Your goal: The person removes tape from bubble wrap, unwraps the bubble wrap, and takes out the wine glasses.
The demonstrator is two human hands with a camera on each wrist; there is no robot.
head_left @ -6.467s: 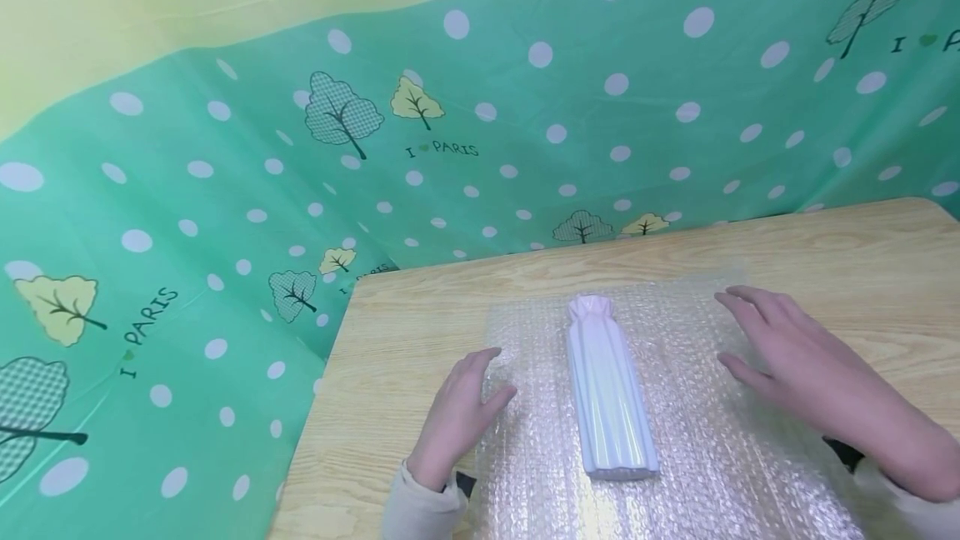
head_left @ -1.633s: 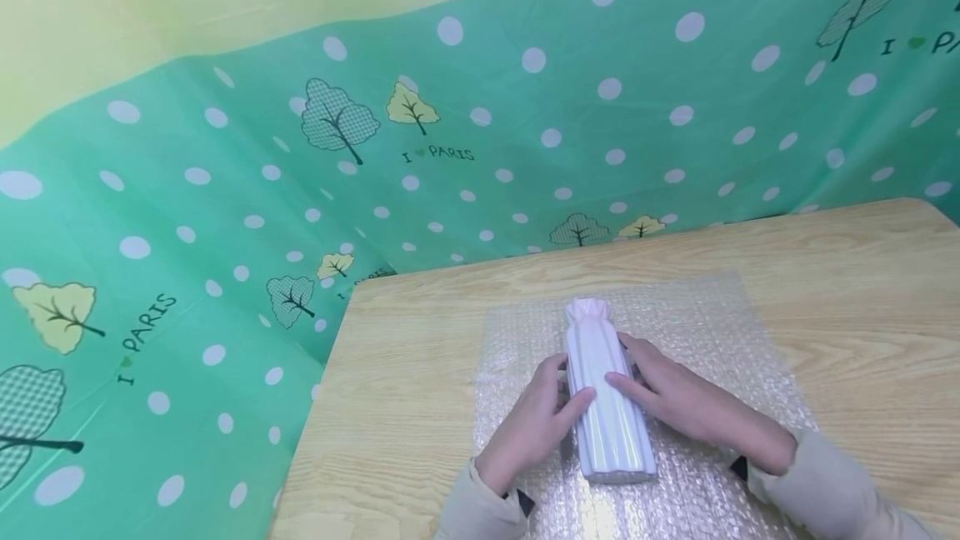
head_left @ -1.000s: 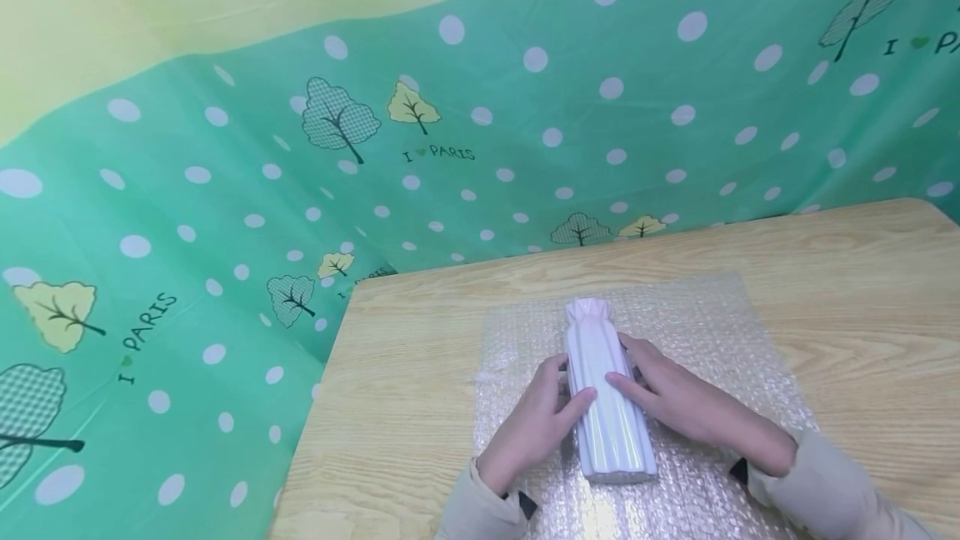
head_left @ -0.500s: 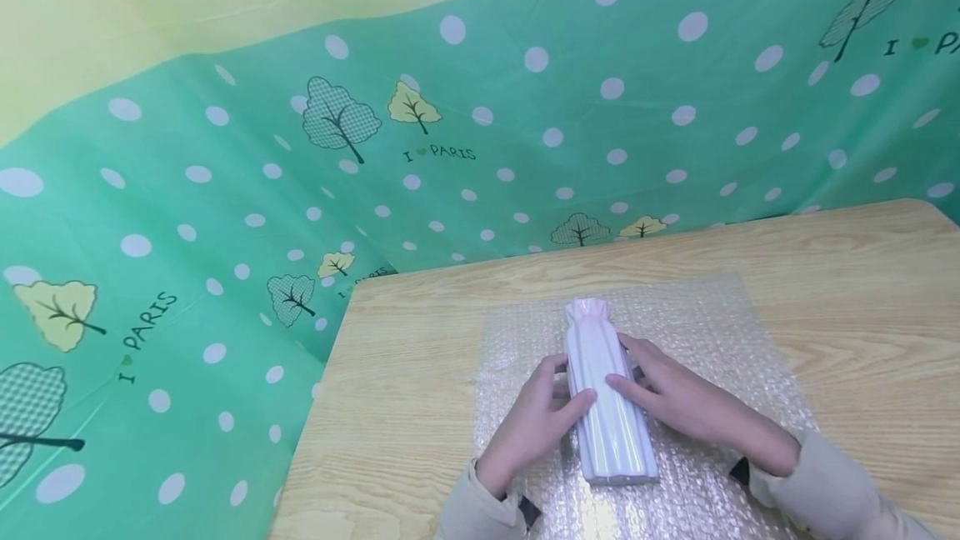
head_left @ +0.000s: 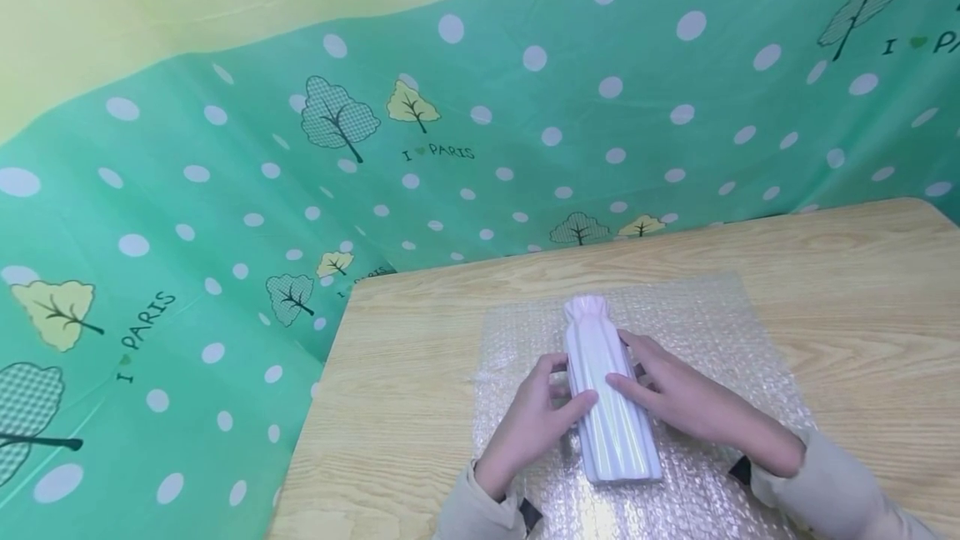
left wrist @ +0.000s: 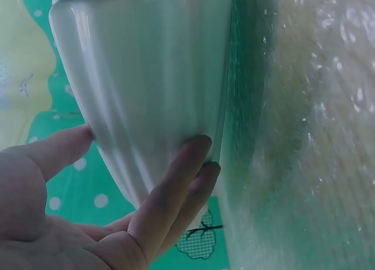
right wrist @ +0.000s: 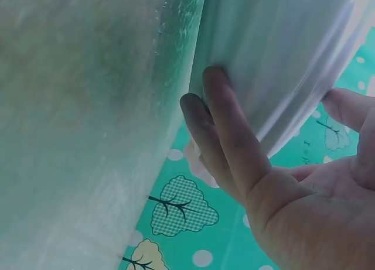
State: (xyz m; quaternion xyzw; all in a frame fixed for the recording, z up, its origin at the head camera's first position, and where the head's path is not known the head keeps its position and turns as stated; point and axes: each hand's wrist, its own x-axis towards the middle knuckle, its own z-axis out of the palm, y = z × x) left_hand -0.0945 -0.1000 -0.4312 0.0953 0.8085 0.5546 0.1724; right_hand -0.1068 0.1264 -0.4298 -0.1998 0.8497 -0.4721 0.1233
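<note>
A glossy, ribbed vase (head_left: 609,419), pale pink at its gathered neck and bluish white below, lies on a sheet of bubble wrap (head_left: 697,307). Its neck points to the far side of the table. My left hand (head_left: 528,419) holds the vase's left side, thumb on top and fingers along the flank. From the right, my right hand (head_left: 678,390) grips it the same way, the two thumbs close together. In the left wrist view, fingertips (left wrist: 196,147) press low on the vase wall near the wrap. The right wrist view shows fingers (right wrist: 234,126) against the opposite flank.
The bubble wrap lies flat on a light wood-grain table (head_left: 405,373). Behind and to the left hangs a green curtain (head_left: 480,132) with white dots and printed trees, close to the table's edge.
Several seconds ago both hands hovered apart on either side of the vase. They have since come inward and taken hold of it. Over the last second the grip and vase look nearly still.
</note>
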